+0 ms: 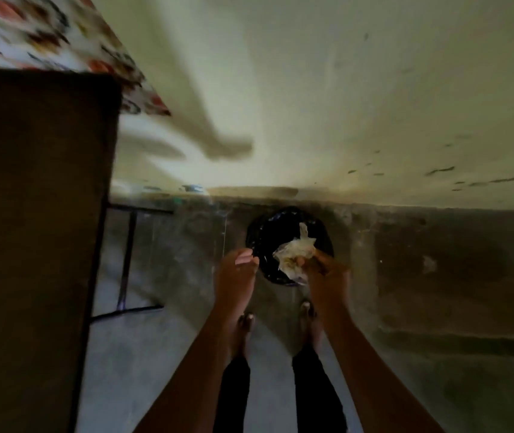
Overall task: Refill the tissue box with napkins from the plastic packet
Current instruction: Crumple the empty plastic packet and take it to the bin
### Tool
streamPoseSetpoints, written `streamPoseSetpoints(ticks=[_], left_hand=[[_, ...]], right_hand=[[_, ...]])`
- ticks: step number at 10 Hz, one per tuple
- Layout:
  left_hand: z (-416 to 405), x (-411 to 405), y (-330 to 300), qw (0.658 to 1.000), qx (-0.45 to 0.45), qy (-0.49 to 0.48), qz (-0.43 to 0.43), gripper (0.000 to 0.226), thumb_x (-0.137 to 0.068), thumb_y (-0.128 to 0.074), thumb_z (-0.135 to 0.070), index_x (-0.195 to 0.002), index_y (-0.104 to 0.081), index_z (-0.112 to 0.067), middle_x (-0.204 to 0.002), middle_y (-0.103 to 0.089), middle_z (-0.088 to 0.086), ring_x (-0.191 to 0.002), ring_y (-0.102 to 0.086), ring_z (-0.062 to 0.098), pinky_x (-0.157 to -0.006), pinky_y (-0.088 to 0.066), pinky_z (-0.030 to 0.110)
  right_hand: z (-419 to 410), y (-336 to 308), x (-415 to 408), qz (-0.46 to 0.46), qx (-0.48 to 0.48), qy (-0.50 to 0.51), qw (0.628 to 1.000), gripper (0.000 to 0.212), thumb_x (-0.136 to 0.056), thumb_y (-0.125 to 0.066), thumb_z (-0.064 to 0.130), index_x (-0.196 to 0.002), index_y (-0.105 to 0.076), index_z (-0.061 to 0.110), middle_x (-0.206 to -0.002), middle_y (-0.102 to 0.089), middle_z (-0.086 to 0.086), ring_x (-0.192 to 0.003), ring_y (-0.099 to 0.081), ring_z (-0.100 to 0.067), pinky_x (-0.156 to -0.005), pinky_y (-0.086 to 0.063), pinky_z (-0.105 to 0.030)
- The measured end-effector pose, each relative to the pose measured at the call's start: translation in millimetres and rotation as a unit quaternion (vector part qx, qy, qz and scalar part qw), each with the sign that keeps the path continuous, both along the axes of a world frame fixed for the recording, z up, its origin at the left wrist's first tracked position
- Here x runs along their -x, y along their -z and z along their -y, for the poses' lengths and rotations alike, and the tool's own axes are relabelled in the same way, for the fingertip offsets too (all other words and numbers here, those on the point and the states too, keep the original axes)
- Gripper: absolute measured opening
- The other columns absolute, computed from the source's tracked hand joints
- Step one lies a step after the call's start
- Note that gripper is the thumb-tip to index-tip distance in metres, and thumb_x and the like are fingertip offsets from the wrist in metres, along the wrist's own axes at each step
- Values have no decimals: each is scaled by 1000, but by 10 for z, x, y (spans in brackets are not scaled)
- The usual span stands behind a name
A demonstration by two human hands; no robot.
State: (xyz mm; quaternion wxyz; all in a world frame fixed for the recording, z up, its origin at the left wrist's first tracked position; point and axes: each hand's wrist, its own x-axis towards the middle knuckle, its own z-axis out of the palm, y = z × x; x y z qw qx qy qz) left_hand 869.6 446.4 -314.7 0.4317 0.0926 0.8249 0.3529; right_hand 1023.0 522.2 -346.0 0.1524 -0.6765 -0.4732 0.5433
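My right hand grips a crumpled clear plastic packet and holds it over a round bin lined with a black bag on the floor. My left hand hovers at the bin's left rim with its fingers loosely curled and nothing in it. Neither the tissue box nor any napkins are in view. The picture is dim and blurred.
A dark table side fills the left, with a patterned cloth hanging above it. A black metal frame stands beside it. A pale wall rises behind the bin. My bare feet stand on the grey floor.
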Motion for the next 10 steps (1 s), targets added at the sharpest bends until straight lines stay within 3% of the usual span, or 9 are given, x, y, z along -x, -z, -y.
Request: streamPoseSetpoints(ticks=[2,3,4,5,6,7,8,9,10], left_hand=[[-177,-99,1662,997,59,-21,-48,21,-84,-61,-23,-101,-69,-12,-104,-71,16,-99,-68,35,-90,-57,54],[-247,-137,2221,994,85,-2,-63,29,-86,-66,-16,-113,-67,-6,-106,-67,10,-104,-67,31,-85,-53,36],[-239,-215,2790,996,80,-26,-34,46,-90,-67,-15,-133,-56,-8,-121,-64,6,-117,-63,27,-99,-53,40],[-202,-269,3093,993,94,-28,-59,43,-96,-60,-14,-138,-53,-11,-131,-64,9,-123,-60,22,-103,-51,37],[-183,-260,3178,991,81,-35,-98,29,-99,-55,-11,-127,-61,-7,-119,-68,12,-113,-65,25,-96,-54,36],[-119,-252,3189,992,68,-28,-103,23,-99,-56,-13,-118,-64,-4,-105,-69,14,-101,-68,28,-84,-57,36],[-92,-220,3208,994,57,-22,-92,24,-96,-60,-15,-113,-65,0,-101,-69,22,-97,-69,38,-82,-59,46],[-156,-181,3141,996,55,-25,-61,28,-94,-64,-19,-121,-64,-14,-106,-70,0,-101,-69,17,-86,-58,33],[-221,-144,3068,997,69,-17,-35,45,-91,-68,-25,-134,-55,-18,-120,-65,-2,-112,-64,17,-94,-55,35]], right_hand=[[-241,1574,104,74,-39,-109,990,28,-92,-66,15,-120,-71,10,-111,-73,-8,-103,-67,-18,-88,-56,-33],[-308,2134,140,116,-54,-158,979,22,-95,-61,14,-112,-73,8,-102,-74,-11,-96,-69,-22,-84,-56,-36],[-296,2747,102,172,-70,-272,944,17,-94,-55,11,-90,-69,5,-79,-66,-9,-73,-61,-21,-65,-42,-32],[-351,3201,134,187,-82,-332,921,18,-95,-54,8,-90,-70,3,-76,-62,-12,-71,-58,-24,-65,-40,-29],[-462,3544,233,211,-79,-413,883,16,-101,-53,12,-105,-67,6,-89,-67,-16,-94,-66,-31,-87,-53,-40],[-585,3708,296,242,-35,-473,846,22,-103,-48,8,-116,-64,1,-112,-67,-24,-109,-64,-38,-98,-48,-41],[-680,3663,282,240,-19,-459,855,26,-102,-51,12,-119,-63,-2,-122,-65,-26,-112,-62,-42,-91,-49,-38],[-732,3507,197,209,-29,-403,890,27,-97,-59,18,-110,-66,-4,-108,-69,-24,-101,-67,-39,-73,-48,-26],[-709,3207,113,157,-77,-351,920,30,-91,-69,23,-111,-67,0,-99,-70,-11,-98,-69,-29,-66,-38,1]])
